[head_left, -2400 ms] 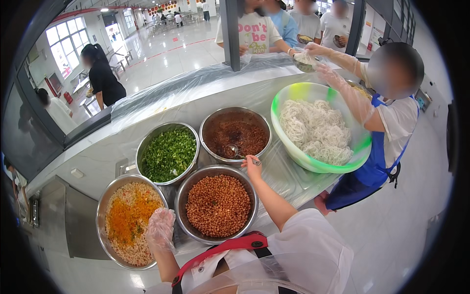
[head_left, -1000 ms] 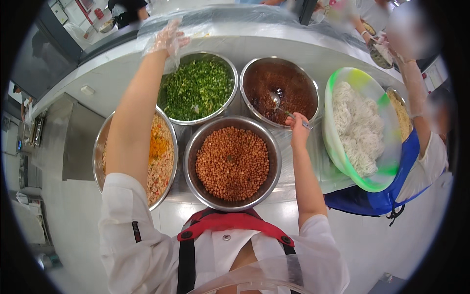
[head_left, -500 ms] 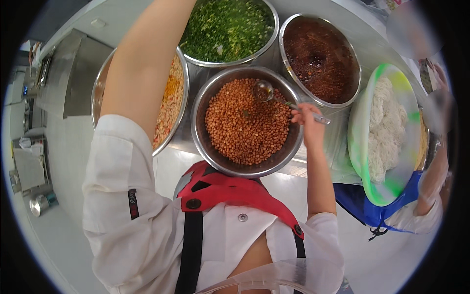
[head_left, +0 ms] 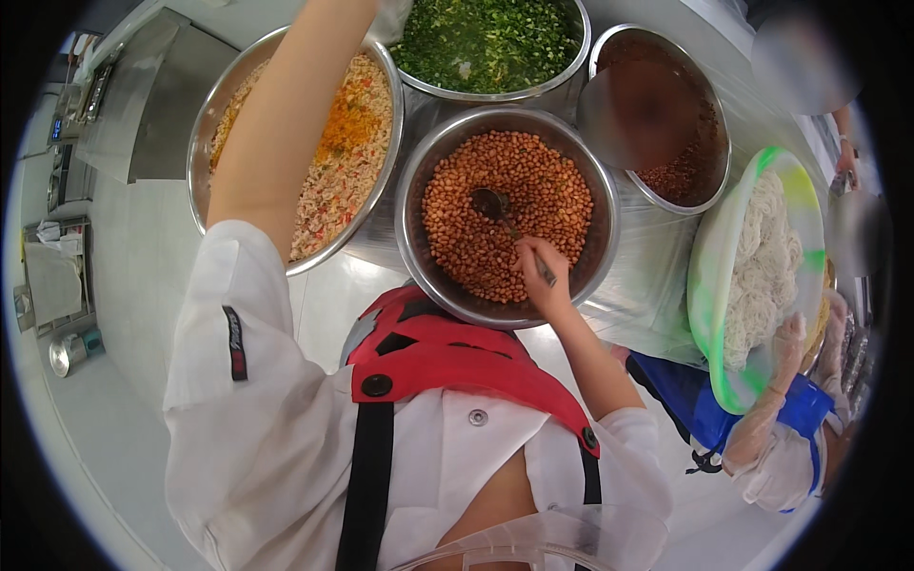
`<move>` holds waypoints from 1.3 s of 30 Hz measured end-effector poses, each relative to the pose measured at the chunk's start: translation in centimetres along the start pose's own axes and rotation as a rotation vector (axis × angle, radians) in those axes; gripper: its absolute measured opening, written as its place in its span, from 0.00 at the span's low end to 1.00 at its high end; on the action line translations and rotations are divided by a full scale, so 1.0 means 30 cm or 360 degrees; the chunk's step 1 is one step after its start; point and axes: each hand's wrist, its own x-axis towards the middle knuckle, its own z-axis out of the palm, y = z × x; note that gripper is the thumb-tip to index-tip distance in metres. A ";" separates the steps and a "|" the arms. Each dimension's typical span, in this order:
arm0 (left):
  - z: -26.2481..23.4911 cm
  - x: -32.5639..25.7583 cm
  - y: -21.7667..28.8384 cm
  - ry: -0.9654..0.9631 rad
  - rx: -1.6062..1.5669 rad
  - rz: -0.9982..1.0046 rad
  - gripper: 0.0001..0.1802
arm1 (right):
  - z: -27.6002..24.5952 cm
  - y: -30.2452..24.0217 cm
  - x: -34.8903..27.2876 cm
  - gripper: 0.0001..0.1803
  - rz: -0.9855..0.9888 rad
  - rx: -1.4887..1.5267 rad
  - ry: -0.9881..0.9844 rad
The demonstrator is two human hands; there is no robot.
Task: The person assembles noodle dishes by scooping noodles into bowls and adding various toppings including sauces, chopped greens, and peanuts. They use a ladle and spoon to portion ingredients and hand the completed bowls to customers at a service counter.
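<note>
While the R hand (head_left: 545,276) pinches the handle of a metal spoon (head_left: 490,203) btw. thumb & fingers, the spoon's head sits down among the brown legumes (head_left: 457,238), just off ctr. toward 11 o'clock, handle aimed at approx. 5. Legumes fill the lower part of a steel bowl (head_left: 602,228), which stands nearest the wearer's red apron (head_left: 457,371). L arm runs up toward 11 o'clock; only a scrap of the gloved L hand (head_left: 388,21) shows at the top edge, by the greens bowl's rim, so can't tell if it's spread, closed or holding smth. Measured from the legume bowl: chopped greens (head_left: 486,43) at 12, dark red-brown mix (head_left: 703,152) in its own bowl at 2, white noodles (head_left: 762,257) in a green-and-white basin (head_left: 705,319) just past 3, pale mince w/ orange topping (head_left: 347,128) at 10. At approx. 4, a co-worker's gloved hand (head_left: 790,343) is at the basin's edge. As for progress: spoon's in, nothing lifted clear of the legumes; whether the spoon's head is loaded is hard to judge. No filled portion dish shows near the R hand, & legumes, greens, mince & noodles all look plentiful, so most of the stock seems left to dish out.
</note>
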 end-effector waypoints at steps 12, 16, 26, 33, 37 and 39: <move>-0.119 -0.716 -0.031 0.0728 -0.0072 -0.0069 0.27 | -0.082 -0.123 0.057 0.11 0.0734 0.0703 0.0197; -0.203 -0.830 -0.110 0.0902 -0.0117 -0.0071 0.28 | -0.155 -0.313 0.102 0.11 0.0525 0.0602 0.0242; -0.181 -0.882 -0.237 0.0703 -0.0664 -0.0221 0.23 | 0.008 -0.668 0.094 0.12 -0.1181 -0.0607 0.0043; -0.189 -0.880 -0.244 0.0701 -0.0686 -0.0263 0.29 | 0.036 -0.675 0.169 0.20 -0.1848 -0.0999 -0.0022; -0.209 -0.855 -0.277 0.0669 -0.0759 -0.0158 0.32 | 0.019 -0.672 0.228 0.19 -0.1767 -0.0705 -0.0024; -0.202 -0.833 -0.274 0.0724 -0.0745 -0.0170 0.33 | 0.016 -0.682 0.252 0.18 -0.1755 -0.0690 -0.0022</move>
